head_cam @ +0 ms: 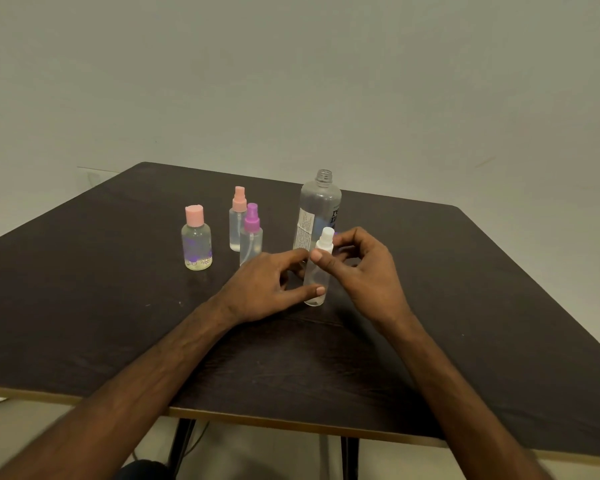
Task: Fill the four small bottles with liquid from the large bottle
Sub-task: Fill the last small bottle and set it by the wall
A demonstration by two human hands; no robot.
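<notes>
White-capped small bottle (316, 282) stands mid-table (84, 306), just in front of the open large bottle (317, 206). Left hand (267, 289) wraps its body to keep it still. Right hand (368, 268) pinches the cap, likely to twist it. Three other small bottles (238, 233) stand nearer the left edge.

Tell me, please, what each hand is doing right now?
Left hand: holds the small clear plastic bottle with the white spray cap by its body.
Right hand: pinches that bottle's white cap.
</notes>
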